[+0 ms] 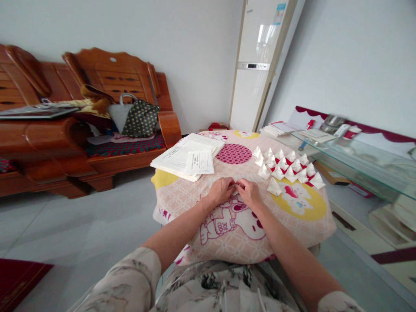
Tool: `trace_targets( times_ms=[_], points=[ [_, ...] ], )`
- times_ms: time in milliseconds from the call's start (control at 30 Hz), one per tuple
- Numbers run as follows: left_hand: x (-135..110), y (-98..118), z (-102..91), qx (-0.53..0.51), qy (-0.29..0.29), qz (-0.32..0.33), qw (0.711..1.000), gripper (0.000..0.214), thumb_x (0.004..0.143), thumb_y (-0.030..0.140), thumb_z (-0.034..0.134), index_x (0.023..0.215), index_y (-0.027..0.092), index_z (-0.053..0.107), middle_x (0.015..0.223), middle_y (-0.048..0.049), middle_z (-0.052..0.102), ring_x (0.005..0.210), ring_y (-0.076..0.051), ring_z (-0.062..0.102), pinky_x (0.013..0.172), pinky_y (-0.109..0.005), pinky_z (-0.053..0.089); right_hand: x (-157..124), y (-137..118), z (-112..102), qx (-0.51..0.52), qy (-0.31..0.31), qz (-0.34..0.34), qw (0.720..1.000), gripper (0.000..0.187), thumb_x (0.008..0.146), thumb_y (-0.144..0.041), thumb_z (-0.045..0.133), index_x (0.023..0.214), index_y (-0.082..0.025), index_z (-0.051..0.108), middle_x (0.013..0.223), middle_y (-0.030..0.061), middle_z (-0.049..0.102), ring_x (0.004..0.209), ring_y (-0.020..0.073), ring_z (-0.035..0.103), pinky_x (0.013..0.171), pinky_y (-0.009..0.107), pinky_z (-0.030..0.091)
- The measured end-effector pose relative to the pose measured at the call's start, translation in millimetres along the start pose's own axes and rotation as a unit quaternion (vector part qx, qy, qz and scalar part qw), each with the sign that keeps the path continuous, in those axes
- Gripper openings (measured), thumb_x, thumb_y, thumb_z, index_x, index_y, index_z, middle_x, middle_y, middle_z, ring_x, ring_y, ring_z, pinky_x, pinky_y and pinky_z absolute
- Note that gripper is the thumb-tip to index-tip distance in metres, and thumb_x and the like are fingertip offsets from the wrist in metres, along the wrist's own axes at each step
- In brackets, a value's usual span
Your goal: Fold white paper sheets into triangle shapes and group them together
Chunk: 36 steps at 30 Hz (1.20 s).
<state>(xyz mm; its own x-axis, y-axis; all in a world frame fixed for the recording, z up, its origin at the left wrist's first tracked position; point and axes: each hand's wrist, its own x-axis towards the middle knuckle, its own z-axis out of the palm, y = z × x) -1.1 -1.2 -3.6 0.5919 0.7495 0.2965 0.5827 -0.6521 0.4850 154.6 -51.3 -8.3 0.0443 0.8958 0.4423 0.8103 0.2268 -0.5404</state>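
Observation:
Over the near middle of the cloth-covered table (186, 203), my left hand (222, 190) and my right hand (248, 193) meet with fingers pinched together. Between their fingertips is a small piece of white paper (237, 189), mostly hidden by the fingers. To the right of my hands stand several folded white paper pyramids (278, 173) in rows. A single paper pyramid (274, 187) sits apart, nearest to my right hand. Beyond my left hand lies a stack of printed paper sheets (173, 158), with a smaller printed slip (200, 162) on top.
A glass-topped cabinet (357, 158) holding papers and metal bowls stands to the right. At the left is a carved wooden sofa (113, 78) with bags (141, 119) on its seat. A tall white air conditioner (251, 91) fills the back corner.

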Motion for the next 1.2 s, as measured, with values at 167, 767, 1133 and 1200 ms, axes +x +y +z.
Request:
trace_targets(
  times_ms=[167, 767, 1133, 1200],
  points=[
    [-1, 4, -4.5, 0.015, 0.002, -0.014, 1.0, 0.017, 0.091, 0.024, 0.055, 0.095, 0.017, 0.07, 0.088, -0.0072, 0.074, 0.082, -0.02, 0.067, 0.072, -0.028, 0.045, -3, 5, -4, 0.007, 0.028, -0.013, 0.999, 0.015, 0.083, -0.021, 0.056, 0.071, -0.02, 0.064, 0.064, 0.0031, 0.065, 0.059, 0.0175, 0.058, 0.06, 0.027, 0.039],
    [0, -9, -9.1, -0.135, 0.051, -0.016, 0.989, 0.012, 0.081, 0.013, 0.059, 0.082, 0.014, 0.071, 0.075, -0.0026, 0.071, 0.069, -0.014, 0.062, 0.066, -0.024, 0.042, 4, 6, 10, -0.016, 0.024, -0.067, 0.997, 0.014, 0.072, -0.008, 0.058, 0.065, -0.02, 0.059, 0.069, 0.0023, 0.058, 0.068, 0.0177, 0.054, 0.065, 0.028, 0.041],
    [2, -11, -7.6, -0.32, 0.061, -0.037, 0.945, 0.013, 0.081, 0.025, 0.064, 0.083, 0.013, 0.069, 0.077, -0.0035, 0.069, 0.068, -0.012, 0.06, 0.062, -0.022, 0.045, 3, 4, 8, 0.073, 0.124, -0.1, 0.984, 0.014, 0.079, -0.013, 0.055, 0.076, -0.021, 0.067, 0.094, 0.0105, 0.069, 0.092, 0.024, 0.065, 0.084, 0.037, 0.054],
    [2, -12, -7.3, -0.334, 0.051, -0.038, 0.94, 0.016, 0.081, 0.028, 0.065, 0.085, 0.013, 0.068, 0.077, -0.0034, 0.068, 0.067, -0.012, 0.059, 0.062, -0.022, 0.045, 2, 2, 8, 0.065, 0.132, -0.108, 0.983, 0.015, 0.082, -0.014, 0.055, 0.077, -0.021, 0.067, 0.096, 0.0106, 0.07, 0.093, 0.0233, 0.065, 0.084, 0.036, 0.054]
  ],
)
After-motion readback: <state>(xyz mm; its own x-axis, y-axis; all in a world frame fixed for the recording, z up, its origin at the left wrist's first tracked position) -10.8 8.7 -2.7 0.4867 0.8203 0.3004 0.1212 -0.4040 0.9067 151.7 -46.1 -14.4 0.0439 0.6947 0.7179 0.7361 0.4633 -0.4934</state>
